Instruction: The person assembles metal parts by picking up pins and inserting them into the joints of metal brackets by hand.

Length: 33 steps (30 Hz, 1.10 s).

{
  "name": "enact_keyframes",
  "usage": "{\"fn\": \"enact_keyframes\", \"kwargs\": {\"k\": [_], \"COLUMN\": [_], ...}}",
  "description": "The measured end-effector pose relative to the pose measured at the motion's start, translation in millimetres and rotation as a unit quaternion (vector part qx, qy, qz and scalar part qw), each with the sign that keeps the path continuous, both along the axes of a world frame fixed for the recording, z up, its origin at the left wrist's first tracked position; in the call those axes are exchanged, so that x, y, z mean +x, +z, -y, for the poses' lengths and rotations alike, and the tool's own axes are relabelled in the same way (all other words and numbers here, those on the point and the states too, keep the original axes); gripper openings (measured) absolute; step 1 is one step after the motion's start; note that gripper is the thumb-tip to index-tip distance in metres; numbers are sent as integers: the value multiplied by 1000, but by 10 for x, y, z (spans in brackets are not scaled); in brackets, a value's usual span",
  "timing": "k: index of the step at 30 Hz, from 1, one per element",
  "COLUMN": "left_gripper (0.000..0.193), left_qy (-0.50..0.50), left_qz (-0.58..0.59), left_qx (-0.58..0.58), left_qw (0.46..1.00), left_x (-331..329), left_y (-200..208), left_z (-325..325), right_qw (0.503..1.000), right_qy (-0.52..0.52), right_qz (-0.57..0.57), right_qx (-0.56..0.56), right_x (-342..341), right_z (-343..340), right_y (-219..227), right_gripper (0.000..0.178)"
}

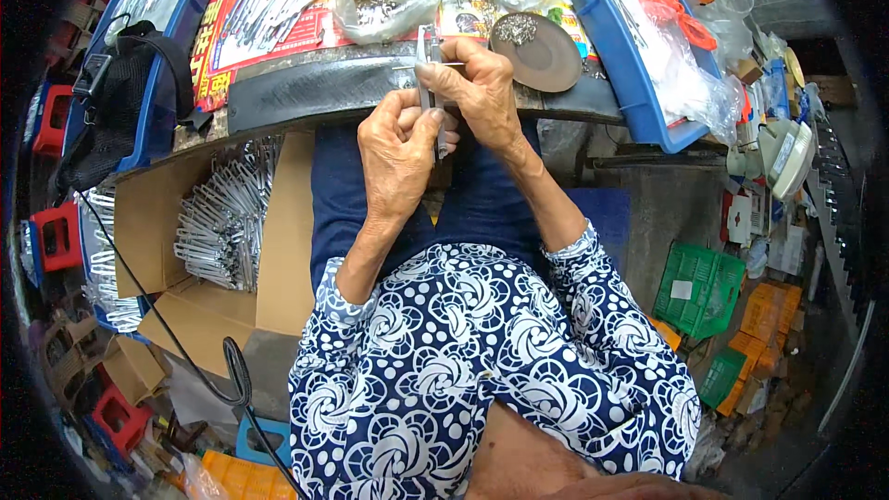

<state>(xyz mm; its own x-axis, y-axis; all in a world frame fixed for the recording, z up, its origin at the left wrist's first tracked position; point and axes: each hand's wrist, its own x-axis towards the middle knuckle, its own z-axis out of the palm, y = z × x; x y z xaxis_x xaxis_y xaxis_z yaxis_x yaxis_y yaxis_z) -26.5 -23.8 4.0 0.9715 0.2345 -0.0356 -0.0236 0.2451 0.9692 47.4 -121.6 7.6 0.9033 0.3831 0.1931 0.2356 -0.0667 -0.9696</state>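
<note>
At the table's near edge, both my hands meet around a slim metal piece [429, 65] that stands lengthwise, away from me. My left hand [398, 143] pinches its near end between thumb and fingers. My right hand [475, 91] grips it farther up, the thumb pressed on it, and a thin pin [451, 64] crosses it there. Just beyond lies a clear plastic bag [389, 5] of small metal parts. Right of my right hand sits a round dish [546, 60] with a little heap of tiny parts.
Long metal pieces [273, 2] lie heaped on printed sheets at the left. Blue trays [662, 120] flank the table on both sides. Below left, an open cardboard box [282, 231] holds many bent metal pieces. A black cable [157, 310] hangs at the left; green crates [699, 287] stand right.
</note>
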Motion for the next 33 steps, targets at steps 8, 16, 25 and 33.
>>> {"fn": "enact_keyframes", "kwargs": {"k": [8,16,25,33], "left_gripper": [12,11,15,16], "left_qy": [3,2,-14,-31], "left_qz": [-4,-16,-24,-9], "left_qx": [8,10,11,-13], "left_qw": [1000,1000,1000,999], "left_x": [-2,0,1,16], "left_y": [11,38,21,-29], "left_z": [-21,10,35,-7], "right_qw": [999,990,990,998], "right_qy": [3,-32,-70,-26], "right_qz": [-43,20,-16,36], "right_qx": [7,135,120,35], "right_x": [-13,-5,-4,-7], "right_z": [-31,-112,-91,22], "right_y": [37,-78,2,-114], "right_gripper": [23,45,38,47]}}
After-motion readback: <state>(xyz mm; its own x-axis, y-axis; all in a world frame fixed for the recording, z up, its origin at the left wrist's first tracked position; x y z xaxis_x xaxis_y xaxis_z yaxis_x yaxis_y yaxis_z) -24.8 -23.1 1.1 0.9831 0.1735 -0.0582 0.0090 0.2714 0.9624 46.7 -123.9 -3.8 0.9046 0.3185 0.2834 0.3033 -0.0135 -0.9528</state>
